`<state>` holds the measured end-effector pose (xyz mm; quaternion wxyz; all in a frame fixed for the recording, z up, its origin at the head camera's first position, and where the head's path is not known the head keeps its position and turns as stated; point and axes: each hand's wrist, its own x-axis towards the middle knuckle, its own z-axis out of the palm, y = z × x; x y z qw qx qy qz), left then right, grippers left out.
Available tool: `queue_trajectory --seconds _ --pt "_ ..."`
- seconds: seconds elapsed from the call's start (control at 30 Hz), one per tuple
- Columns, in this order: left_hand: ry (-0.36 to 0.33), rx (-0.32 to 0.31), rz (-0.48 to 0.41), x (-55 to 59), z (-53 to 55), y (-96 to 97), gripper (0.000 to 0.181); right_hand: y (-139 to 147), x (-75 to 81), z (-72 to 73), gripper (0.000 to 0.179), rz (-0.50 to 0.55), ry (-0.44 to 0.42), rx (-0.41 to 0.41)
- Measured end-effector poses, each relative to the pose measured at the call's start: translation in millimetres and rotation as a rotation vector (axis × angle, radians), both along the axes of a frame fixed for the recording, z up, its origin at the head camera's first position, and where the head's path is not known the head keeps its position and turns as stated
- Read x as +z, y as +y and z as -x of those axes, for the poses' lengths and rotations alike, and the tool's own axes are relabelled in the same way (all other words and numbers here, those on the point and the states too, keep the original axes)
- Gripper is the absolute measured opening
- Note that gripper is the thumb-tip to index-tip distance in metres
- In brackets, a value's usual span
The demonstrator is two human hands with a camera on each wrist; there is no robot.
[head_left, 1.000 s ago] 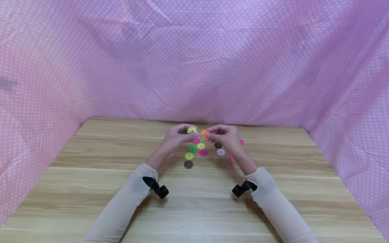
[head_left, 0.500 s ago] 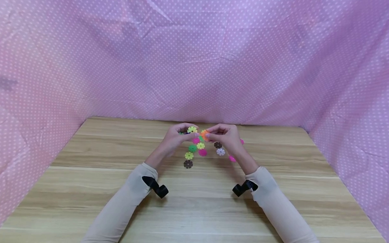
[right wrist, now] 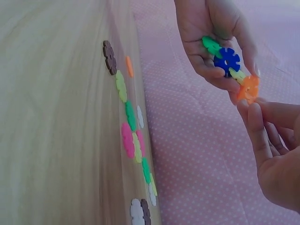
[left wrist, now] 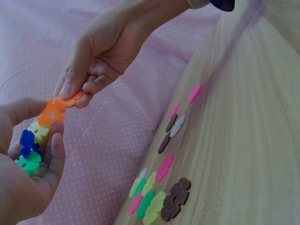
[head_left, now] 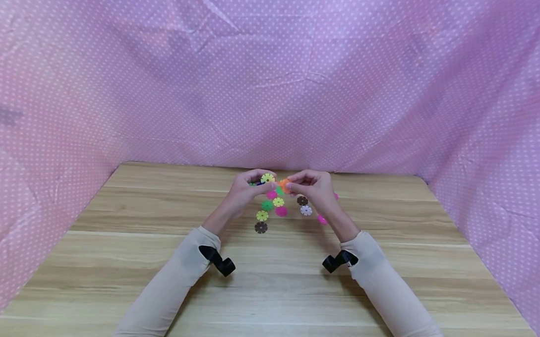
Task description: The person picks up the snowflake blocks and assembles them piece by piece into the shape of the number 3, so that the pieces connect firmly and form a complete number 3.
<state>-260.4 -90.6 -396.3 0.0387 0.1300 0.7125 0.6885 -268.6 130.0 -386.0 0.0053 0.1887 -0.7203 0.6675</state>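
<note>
My left hand [head_left: 247, 190] holds a short chain of slotted snowflake discs: a green disc [right wrist: 212, 46], a blue disc [right wrist: 227, 62], a yellow disc [left wrist: 39, 131] and an orange disc [left wrist: 52, 112]. Its thumb and fingers pinch the orange end. Opposite, my right hand [head_left: 313, 189] pinches a second orange disc [left wrist: 73, 100] between thumb and fingertips, edge-on against the first one. The fingertips partly cover that second disc. Both hands are raised over the far part of the table, close together.
Loose discs lie on the wooden table [head_left: 265, 297] below the hands, among them a brown disc [head_left: 261, 227], a pink disc [head_left: 281, 211] and a white disc [head_left: 306, 210]. A pink dotted cloth [head_left: 273, 89] hangs behind the table's far edge.
Both hands stay almost in place, rising very slightly. The orange discs between them have turned a little in the fingers. Loose discs on the table lie as before.
</note>
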Motion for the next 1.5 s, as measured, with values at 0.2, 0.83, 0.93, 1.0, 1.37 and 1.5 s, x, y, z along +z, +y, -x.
queue_trajectory --seconds 0.2,0.83,0.93,1.0,1.37,1.5 --pt "0.017 0.000 -0.015 -0.2 -2.2 3.5 0.035 -6 -1.2 -1.3 0.022 0.065 -0.001 -0.032" --pt "-0.100 -0.090 0.010 2.4 -0.2 0.0 0.030 -6 8.5 2.4 0.026 -0.025 -0.099 0.034" --pt "-0.107 -0.104 -0.001 1.3 0.2 -0.6 0.030 -3 12.4 5.0 0.026 -0.085 -0.117 0.078" --pt "-0.118 -0.109 -0.003 1.2 0.1 -1.2 0.029 0 15.3 6.0 0.025 -0.132 -0.121 0.104" --pt "-0.156 -0.077 -0.029 -1.8 3.3 -3.8 0.028 36 17.8 7.8 0.028 -0.448 -0.073 0.194" --pt "-0.159 -0.063 -0.044 -0.3 2.9 -3.5 0.028 53 10.6 7.1 0.025 -0.571 -0.039 0.252"
